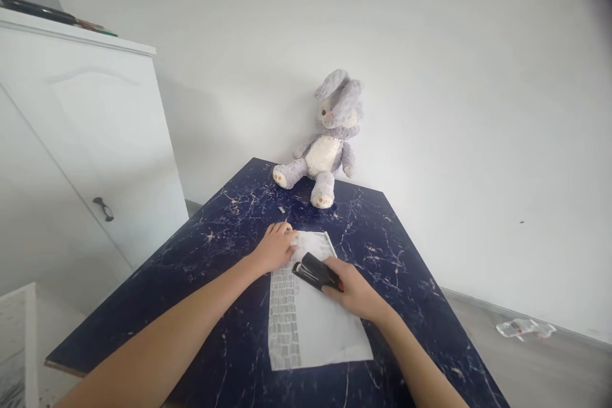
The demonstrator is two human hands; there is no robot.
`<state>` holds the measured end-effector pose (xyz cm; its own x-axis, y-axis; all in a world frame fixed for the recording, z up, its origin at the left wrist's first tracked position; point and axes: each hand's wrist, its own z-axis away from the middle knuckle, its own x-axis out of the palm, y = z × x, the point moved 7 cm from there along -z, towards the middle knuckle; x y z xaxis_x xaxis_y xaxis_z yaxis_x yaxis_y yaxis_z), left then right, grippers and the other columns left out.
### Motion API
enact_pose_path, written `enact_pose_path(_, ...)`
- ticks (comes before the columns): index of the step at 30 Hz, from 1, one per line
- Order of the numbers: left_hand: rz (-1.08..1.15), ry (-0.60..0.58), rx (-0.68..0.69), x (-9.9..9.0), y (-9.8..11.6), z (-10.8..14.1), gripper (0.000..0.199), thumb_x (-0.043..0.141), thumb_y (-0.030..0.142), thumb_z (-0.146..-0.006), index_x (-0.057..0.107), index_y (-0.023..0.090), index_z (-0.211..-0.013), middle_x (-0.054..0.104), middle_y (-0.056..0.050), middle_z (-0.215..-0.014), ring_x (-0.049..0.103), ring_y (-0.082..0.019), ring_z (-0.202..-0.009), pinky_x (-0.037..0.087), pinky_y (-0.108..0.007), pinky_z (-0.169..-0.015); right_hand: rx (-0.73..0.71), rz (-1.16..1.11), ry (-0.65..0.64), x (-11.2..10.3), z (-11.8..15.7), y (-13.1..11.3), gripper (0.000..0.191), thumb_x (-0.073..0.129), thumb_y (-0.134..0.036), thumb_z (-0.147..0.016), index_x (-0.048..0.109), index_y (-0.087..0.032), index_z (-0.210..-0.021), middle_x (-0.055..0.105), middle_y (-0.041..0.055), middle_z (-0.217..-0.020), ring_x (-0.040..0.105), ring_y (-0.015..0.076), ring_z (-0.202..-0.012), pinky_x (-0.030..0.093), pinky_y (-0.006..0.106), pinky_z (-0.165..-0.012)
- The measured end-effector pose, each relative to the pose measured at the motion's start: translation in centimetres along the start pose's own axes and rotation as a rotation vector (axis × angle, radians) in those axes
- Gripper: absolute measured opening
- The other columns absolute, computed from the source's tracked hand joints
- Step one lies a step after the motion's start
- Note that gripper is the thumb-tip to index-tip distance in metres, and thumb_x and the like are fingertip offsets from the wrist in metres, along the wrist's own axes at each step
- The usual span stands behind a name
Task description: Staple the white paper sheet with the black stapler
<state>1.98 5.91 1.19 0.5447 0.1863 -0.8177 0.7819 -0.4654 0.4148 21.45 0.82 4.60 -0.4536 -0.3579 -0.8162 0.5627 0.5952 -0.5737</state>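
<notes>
A sheet of white paper (335,331) lies on the dark blue marbled table, its left strip covered with grey brick-like pencil marks. My left hand (276,247) rests on the paper's upper left corner, fingers stretched out and apart, with nothing in its grasp. In my right hand (354,288) is a black stapler (318,271), gripped at its rear end. The stapler is over the upper middle of the sheet, its jaws parted and pointing left. Whether it touches the paper I cannot tell. Just beyond my left hand lies a small greyish piece (282,209), too small to name.
A grey plush rabbit (325,156) sits at the table's (210,255) far end against the wall. To the left stands a white cabinet (119,140) with dark items on top. Clear plastic (524,328) lies on the floor at right. A framed panel (29,344) is at lower left.
</notes>
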Motion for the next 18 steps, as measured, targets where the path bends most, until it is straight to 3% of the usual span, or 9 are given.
enact_pose_path(4,-0.059,-0.135,0.031,1.3,-0.7,0.0,0.033,0.048,0.032,-0.1,0.061,0.029,-0.131,0.053,-0.009,-0.14,0.04,-0.032,-0.139,0.026,-0.058,-0.116,-0.037,-0.187,-0.098,-1.0,-0.2,1.1,0.034,0.064,-0.033,-0.089,0.065,-0.022,-0.121,0.067,0.0086,-0.111,0.06,0.0254,-0.101,0.048,0.037,-0.09)
enact_pose_path(9,0.011,-0.203,0.055,1.9,-1.1,-0.6,0.034,0.047,0.035,-0.102,0.063,0.031,-0.132,0.055,-0.006,-0.146,0.039,-0.032,-0.142,0.019,-0.063,-0.119,0.002,-0.565,-0.225,-1.5,0.4,2.4,0.048,0.057,-0.05,-0.096,0.064,-0.022,-0.134,0.066,0.0107,-0.129,0.061,0.028,-0.115,0.047,0.043,-0.101)
enact_pose_path(13,0.226,-0.078,0.017,0.9,-1.1,-0.9,0.036,0.044,0.036,-0.103,0.068,0.025,-0.127,0.059,-0.007,-0.142,0.051,-0.027,-0.134,0.027,-0.05,-0.12,-0.004,-0.678,-0.269,-0.7,0.5,2.8,0.052,0.063,-0.05,-0.094,0.064,-0.021,-0.137,0.068,0.0101,-0.129,0.062,0.0296,-0.116,0.046,0.046,-0.105)
enact_pose_path(18,0.673,0.129,-0.205,-0.2,-3.5,-1.2,0.05,0.034,0.046,-0.104,0.073,0.017,-0.113,0.073,-0.009,-0.121,0.064,-0.025,-0.118,0.044,-0.041,-0.109,0.027,-0.658,-0.234,-0.5,0.6,3.7,0.05,0.063,-0.05,-0.094,0.065,-0.024,-0.136,0.069,0.0093,-0.128,0.064,0.0303,-0.113,0.049,0.046,-0.101)
